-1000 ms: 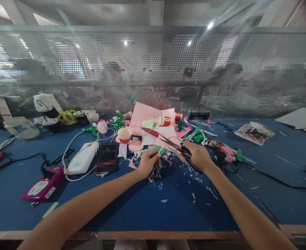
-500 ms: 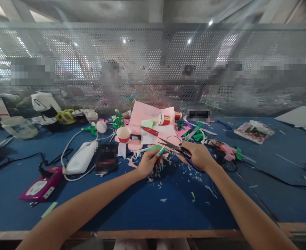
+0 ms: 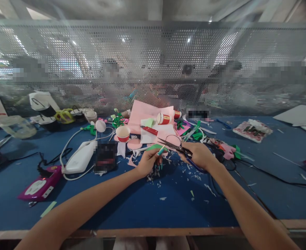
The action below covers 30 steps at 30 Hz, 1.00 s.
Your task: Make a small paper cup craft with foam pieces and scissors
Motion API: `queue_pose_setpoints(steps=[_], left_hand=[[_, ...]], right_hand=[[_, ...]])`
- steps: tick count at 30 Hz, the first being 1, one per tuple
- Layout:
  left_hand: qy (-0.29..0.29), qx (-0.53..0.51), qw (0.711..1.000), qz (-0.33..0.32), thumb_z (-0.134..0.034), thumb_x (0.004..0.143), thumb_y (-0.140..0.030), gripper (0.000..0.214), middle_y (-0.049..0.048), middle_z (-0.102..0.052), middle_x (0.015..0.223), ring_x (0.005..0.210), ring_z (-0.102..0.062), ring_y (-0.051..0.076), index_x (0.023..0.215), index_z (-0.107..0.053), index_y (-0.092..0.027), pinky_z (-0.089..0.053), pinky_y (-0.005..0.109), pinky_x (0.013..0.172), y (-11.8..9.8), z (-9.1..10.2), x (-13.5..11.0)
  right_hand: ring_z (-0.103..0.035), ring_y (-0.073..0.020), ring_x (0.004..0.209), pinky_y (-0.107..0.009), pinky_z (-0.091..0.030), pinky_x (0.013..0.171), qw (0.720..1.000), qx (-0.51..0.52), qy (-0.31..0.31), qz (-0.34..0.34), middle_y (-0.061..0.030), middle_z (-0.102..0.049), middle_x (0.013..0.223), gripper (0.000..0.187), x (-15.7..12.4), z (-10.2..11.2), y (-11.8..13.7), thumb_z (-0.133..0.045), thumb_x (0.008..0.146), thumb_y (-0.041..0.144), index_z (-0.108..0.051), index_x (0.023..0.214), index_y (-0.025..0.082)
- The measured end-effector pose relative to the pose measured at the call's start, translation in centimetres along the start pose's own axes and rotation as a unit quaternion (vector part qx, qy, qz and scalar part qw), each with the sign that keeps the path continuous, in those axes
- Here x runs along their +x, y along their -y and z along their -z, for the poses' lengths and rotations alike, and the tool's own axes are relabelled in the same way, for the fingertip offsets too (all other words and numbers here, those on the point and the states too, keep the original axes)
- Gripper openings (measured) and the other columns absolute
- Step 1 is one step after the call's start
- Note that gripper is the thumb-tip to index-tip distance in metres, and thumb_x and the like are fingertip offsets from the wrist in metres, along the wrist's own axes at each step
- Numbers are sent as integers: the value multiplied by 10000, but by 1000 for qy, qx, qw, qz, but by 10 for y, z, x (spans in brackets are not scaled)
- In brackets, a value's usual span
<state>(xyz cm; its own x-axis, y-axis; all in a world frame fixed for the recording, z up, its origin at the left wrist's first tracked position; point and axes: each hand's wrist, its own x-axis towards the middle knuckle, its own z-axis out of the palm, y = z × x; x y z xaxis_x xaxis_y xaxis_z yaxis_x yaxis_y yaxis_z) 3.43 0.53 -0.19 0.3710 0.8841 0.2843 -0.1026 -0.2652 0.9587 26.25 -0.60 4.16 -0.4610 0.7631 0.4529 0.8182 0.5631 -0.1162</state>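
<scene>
My left hand (image 3: 147, 162) pinches a small green-wrapped stick (image 3: 160, 150) above the blue table (image 3: 142, 201), with a green paper piece just beyond it. My right hand (image 3: 199, 155) is closed on a pair of black scissors (image 3: 174, 146) with a blue handle loop, blades pointing left toward the stick's tip. Small paper clippings (image 3: 168, 177) lie scattered under and between both hands.
Pink paper sheets (image 3: 145, 116), red paper cups (image 3: 123, 133), a red craft knife (image 3: 149, 130) and green paper curls lie behind the hands. A white power bank (image 3: 80, 161) with cables and a purple device (image 3: 40, 185) lie left. A perforated metal screen (image 3: 153, 66) backs the table.
The scissor blades have narrowed slightly near the stick's tip. Both hands have stayed nearly in place; the view has shifted a little.
</scene>
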Motion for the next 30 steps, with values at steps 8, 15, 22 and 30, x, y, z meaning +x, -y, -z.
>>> queue_pose_setpoints(steps=[8, 15, 22, 30], left_hand=[[4, 9, 1000, -3, -558, 787, -537, 406, -8, -533, 517, 455, -459, 103, 849, -687, -156, -388, 220, 455, -6, -2, 0], [1, 26, 1000, 0, -478, 845, -528, 432, -42, -526, 539, 383, -389, 58, 1035, -563, -150, -317, 172, 385, -1, -1, 0], [7, 19, 999, 26, -560, 815, -467, 348, -76, -499, 513, 325, -331, 31, 991, -518, -169, -257, 153, 332, -5, -1, -1], [20, -12, 1000, 15, -549, 817, -477, 344, -35, -560, 529, 390, -468, 84, 947, -576, -160, -399, 199, 405, -2, -1, 0]], right_hand=[[-610, -182, 559, -263, -301, 522, 995, -95, -21, 5, -61, -675, 645, 298, 0, -10, 0, -436, 872, 367, -592, 687, 193], [-613, -211, 613, -255, -355, 548, 998, -23, -41, -44, -57, -639, 659, 234, 2, -5, -7, -490, 839, 404, -516, 714, 207], [-633, -223, 678, -264, -364, 575, 998, -36, -10, -44, -69, -673, 794, 220, 3, -3, -4, -495, 840, 419, -542, 835, 204], [-630, -211, 733, -259, -371, 601, 999, -31, -3, -15, -59, -671, 840, 263, 0, -9, -10, -494, 846, 458, -563, 868, 205]])
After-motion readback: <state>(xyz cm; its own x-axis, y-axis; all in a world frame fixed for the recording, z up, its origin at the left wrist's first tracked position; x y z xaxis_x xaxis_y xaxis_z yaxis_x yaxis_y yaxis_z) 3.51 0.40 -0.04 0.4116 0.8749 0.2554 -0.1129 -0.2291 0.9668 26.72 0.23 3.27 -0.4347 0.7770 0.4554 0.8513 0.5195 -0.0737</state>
